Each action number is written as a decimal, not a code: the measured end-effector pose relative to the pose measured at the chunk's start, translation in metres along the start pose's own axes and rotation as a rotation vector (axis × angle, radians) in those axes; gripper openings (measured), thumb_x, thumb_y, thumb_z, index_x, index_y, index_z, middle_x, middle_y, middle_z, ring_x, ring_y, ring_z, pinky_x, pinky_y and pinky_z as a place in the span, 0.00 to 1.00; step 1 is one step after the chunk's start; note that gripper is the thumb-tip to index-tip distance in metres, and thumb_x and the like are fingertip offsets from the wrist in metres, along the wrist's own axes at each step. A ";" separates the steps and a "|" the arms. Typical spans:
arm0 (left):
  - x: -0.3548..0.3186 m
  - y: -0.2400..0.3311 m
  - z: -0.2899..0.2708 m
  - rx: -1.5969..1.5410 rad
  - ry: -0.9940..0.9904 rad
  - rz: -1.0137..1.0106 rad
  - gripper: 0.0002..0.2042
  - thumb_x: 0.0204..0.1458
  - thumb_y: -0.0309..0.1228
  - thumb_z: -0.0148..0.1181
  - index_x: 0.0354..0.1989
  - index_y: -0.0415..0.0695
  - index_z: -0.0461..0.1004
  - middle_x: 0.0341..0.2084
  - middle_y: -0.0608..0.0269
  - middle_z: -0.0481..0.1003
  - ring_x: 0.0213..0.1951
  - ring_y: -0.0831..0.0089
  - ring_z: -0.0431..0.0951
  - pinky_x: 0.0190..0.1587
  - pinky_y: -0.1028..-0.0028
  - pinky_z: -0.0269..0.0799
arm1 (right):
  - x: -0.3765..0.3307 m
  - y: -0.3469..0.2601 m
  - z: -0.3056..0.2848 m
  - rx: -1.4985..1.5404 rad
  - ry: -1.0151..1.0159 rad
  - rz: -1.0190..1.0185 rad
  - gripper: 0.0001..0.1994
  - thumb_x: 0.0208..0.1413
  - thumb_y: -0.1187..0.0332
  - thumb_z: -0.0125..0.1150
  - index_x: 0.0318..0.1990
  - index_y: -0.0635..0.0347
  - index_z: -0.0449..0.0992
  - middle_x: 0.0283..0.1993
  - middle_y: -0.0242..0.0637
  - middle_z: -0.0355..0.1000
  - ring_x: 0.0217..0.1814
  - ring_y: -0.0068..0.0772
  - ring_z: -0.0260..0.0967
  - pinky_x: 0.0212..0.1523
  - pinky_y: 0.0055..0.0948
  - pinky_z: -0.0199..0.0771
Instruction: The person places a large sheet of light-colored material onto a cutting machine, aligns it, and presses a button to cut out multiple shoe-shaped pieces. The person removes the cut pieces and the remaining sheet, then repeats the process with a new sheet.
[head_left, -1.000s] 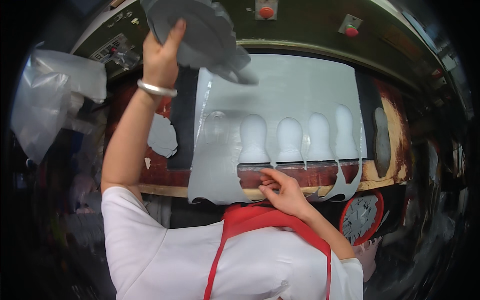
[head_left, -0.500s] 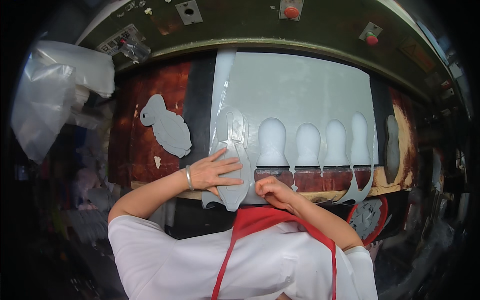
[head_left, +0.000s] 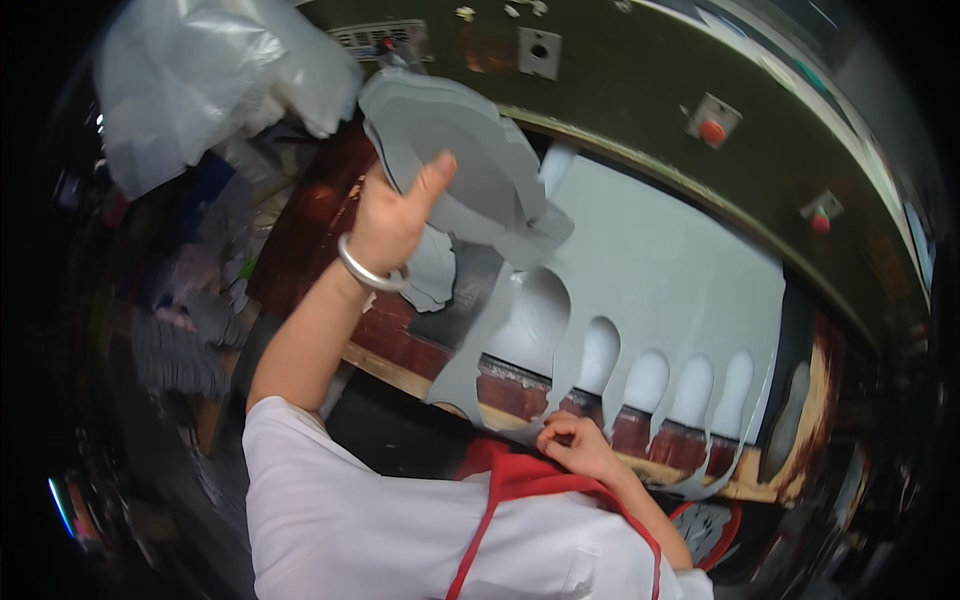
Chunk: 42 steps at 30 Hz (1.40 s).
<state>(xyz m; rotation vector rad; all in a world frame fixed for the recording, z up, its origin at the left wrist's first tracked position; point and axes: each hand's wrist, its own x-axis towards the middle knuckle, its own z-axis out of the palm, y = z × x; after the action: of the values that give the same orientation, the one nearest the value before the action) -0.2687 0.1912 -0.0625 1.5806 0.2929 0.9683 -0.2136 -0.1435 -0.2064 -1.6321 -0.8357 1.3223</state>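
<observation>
Lifting a stack of grey sole-shaped cut-outs [head_left: 455,160] high at eleven o'clock, the left hand [head_left: 392,222] has its thumb pressed across the face of the stack and its fingers closed behind it, a grip that keeps the floppy pieces flat and together. A metal bangle [head_left: 368,272] rings that wrist. At six o'clock the right hand [head_left: 575,445] has its fingers curled shut on the scalloped near edge of the grey sheet [head_left: 660,280], seemingly pinning the material to the bench so it does not slide. The sheet lies spread from the centre out to three o'clock, its front edge showing a row of rounded openings [head_left: 648,380] where shapes have been cut away, with thin strips hanging between them.

Beneath it runs a worn reddish-brown cutting bed [head_left: 320,240]. One more loose grey cut-out [head_left: 432,270] lies just below the raised stack. A crumpled clear plastic bag [head_left: 200,80] hangs at ten o'clock, close beside the lifted stack. The dark green machine housing [head_left: 640,90] with its red buttons [head_left: 711,131] arches from twelve to two o'clock, closing off the far side.
</observation>
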 end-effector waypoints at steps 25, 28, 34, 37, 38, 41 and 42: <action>-0.133 -0.110 -0.096 1.423 -0.472 0.043 0.23 0.42 0.29 0.58 0.52 0.47 0.70 0.43 0.52 0.73 0.51 0.54 0.70 0.54 0.56 0.64 | -0.152 0.025 -0.145 -0.443 0.948 0.356 0.18 0.58 0.68 0.59 0.53 0.66 0.70 0.50 0.51 0.72 0.49 0.44 0.72 0.50 0.33 0.75; -0.118 -0.125 0.003 1.131 -0.389 0.288 0.25 0.42 0.32 0.61 0.52 0.43 0.69 0.45 0.51 0.70 0.51 0.57 0.68 0.54 0.60 0.65 | -0.149 0.021 -0.139 -0.676 1.037 0.078 0.18 0.58 0.67 0.59 0.53 0.66 0.70 0.50 0.51 0.72 0.49 0.44 0.72 0.50 0.33 0.75; -0.085 -0.180 0.134 1.014 -0.515 -0.137 0.29 0.55 0.43 0.54 0.65 0.51 0.58 0.68 0.47 0.47 0.71 0.57 0.41 0.69 0.47 0.29 | -0.113 0.033 -0.128 -0.639 1.015 -0.198 0.18 0.58 0.67 0.59 0.53 0.66 0.70 0.50 0.52 0.72 0.49 0.44 0.72 0.50 0.33 0.74; -0.105 -0.185 0.147 1.095 -0.455 -0.134 0.28 0.56 0.46 0.49 0.66 0.53 0.57 0.69 0.50 0.46 0.71 0.58 0.39 0.67 0.43 0.26 | -0.109 0.043 -0.136 -0.608 0.995 -0.271 0.18 0.58 0.66 0.60 0.53 0.66 0.70 0.50 0.52 0.72 0.49 0.44 0.72 0.50 0.33 0.74; -0.120 -0.182 0.149 1.134 -0.439 -0.154 0.28 0.57 0.46 0.49 0.66 0.54 0.57 0.69 0.50 0.45 0.71 0.58 0.39 0.67 0.44 0.26 | -0.108 0.046 -0.139 -0.602 0.986 -0.287 0.18 0.58 0.66 0.60 0.53 0.66 0.70 0.50 0.52 0.72 0.49 0.44 0.72 0.50 0.33 0.74; -0.159 -0.169 0.155 1.167 -0.374 -0.177 0.28 0.57 0.46 0.49 0.67 0.55 0.56 0.69 0.53 0.46 0.71 0.60 0.40 0.67 0.44 0.26 | -0.108 0.051 -0.148 -0.571 0.970 -0.322 0.18 0.58 0.66 0.60 0.53 0.66 0.70 0.50 0.52 0.72 0.49 0.44 0.72 0.50 0.33 0.74; -0.166 -0.165 0.157 1.173 -0.407 -0.226 0.29 0.57 0.46 0.49 0.67 0.56 0.55 0.69 0.53 0.46 0.71 0.61 0.40 0.67 0.44 0.26 | -0.108 0.052 -0.150 -0.557 0.969 -0.331 0.18 0.58 0.66 0.60 0.53 0.66 0.70 0.50 0.52 0.72 0.49 0.44 0.72 0.50 0.33 0.74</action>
<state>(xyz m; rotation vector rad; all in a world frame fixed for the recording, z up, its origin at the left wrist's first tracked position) -0.2068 0.0158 -0.2741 2.6627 0.8204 0.2132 -0.0914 -0.2914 -0.1981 -2.1241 -0.8150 -0.0294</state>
